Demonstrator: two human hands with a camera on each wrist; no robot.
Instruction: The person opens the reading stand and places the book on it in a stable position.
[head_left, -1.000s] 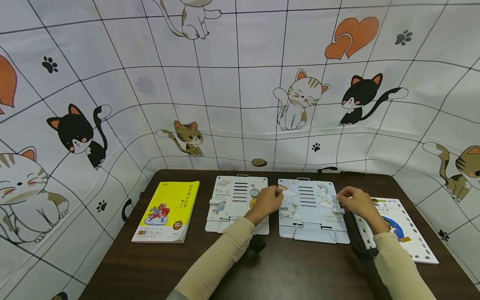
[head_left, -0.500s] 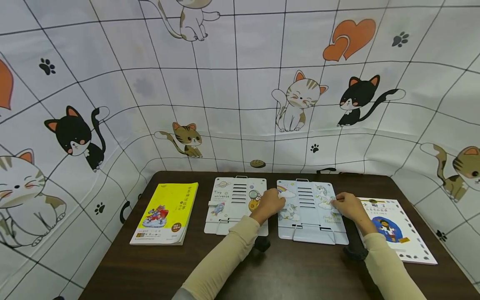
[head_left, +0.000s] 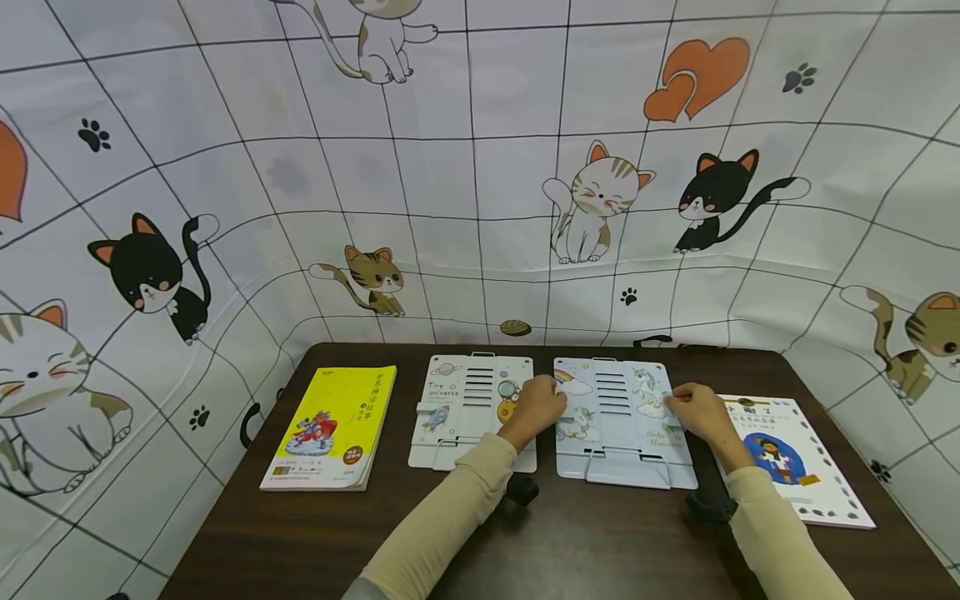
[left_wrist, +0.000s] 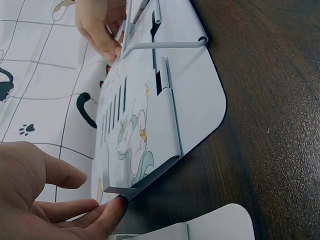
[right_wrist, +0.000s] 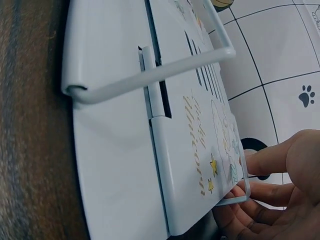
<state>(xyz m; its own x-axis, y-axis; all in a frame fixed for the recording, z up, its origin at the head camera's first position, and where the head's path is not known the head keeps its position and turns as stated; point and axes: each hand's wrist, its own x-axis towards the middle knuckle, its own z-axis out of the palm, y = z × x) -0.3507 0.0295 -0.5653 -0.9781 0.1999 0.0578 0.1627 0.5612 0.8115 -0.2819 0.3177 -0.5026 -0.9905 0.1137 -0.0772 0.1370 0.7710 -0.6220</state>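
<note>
A white book stand (head_left: 618, 446) printed with unicorns and a rainbow lies flat on the table, its wire bars at the front. My left hand (head_left: 535, 408) is at its left edge; in the left wrist view the bent fingers (left_wrist: 107, 215) hold the small side clip from below, and the thumb is slightly apart. At the opposite edge my right hand (head_left: 697, 408) grips the side clip (right_wrist: 247, 185), thumb above and fingers beneath. Under my left forearm lies a second white book stand (head_left: 450, 387), lettered "Tiny universe", partly covered.
A yellow book (head_left: 337, 408) lies at the left of the dark brown table (head_left: 600, 542). On the right is a white-covered book (head_left: 821, 442) with a blue round picture, partly behind my right arm. A cat-printed cloth (head_left: 517, 183) hangs around the back and sides.
Both hands have come down from just above the unicorn book stand onto its left and right edges. In the last half second they have hardly moved.
</note>
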